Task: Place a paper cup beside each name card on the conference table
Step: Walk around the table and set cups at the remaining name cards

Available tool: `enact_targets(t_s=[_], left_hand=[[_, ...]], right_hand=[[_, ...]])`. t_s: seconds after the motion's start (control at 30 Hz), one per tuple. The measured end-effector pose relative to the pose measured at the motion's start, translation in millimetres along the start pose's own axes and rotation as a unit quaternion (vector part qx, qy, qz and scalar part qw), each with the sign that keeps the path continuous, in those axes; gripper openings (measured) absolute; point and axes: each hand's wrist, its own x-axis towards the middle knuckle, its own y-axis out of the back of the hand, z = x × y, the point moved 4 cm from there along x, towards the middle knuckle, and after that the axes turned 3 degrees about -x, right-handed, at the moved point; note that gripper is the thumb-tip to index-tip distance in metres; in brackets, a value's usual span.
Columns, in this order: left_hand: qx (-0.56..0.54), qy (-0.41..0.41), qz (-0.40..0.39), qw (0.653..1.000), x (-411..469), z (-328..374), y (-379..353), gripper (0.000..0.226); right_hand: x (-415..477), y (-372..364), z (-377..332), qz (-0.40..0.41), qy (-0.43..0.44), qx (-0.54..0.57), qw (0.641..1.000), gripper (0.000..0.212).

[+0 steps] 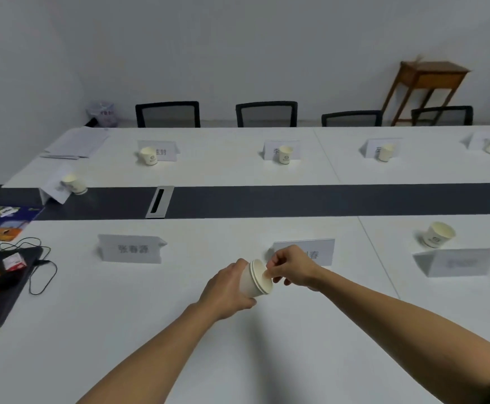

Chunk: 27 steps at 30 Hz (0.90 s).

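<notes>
My left hand (227,293) grips a small nested stack of white paper cups (252,279), tilted with the mouths facing right. My right hand (292,268) pinches the rim of the innermost cup. Behind my right hand stands a name card (316,252), partly hidden. Another name card (131,248) stands to the left with no cup by it. A third near-side card (456,262) has a cup (439,234) just behind it. Across the table, cups (148,155) (285,154) (386,152) stand by their cards, and one cup (75,183) sits by the end card (54,189).
A dark strip with a cable hatch (160,202) runs down the white conference table (267,345). At the left lie a black bag with cables (2,284), a colourful booklet (2,221) and papers (76,142). Black chairs (168,114) line the far side; a wooden stand (430,83) is by the wall.
</notes>
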Motion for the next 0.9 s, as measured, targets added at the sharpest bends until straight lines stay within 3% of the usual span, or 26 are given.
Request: enact_targets(t_s=[0.2, 0.4, 0.63, 0.9], left_hand=[[-0.012, -0.019, -0.026, 0.999, 27.6, 15.4, -20.9, 0.064], [0.001, -0.010, -0.048, 0.999, 54.3, 14.7, -27.9, 0.065], [0.000, 0.015, -0.057, 0.998, 69.8, -2.1, -30.5, 0.062], [-0.018, 0.065, -0.066, 0.996, 85.6, -29.4, -41.5, 0.073]], right_hand=[[9.5, 23.0, 27.7, 0.016, -0.033, 0.007, 0.999, 0.019], [34.4, 31.2, 44.5, -0.010, -0.034, 0.030, 0.999, 0.006], [53.3, 41.7, 54.8, -0.007, -0.049, 0.040, 0.998, 0.008], [107.4, 134.3, 58.3, 0.166, -0.093, 0.094, 0.977, 0.008]])
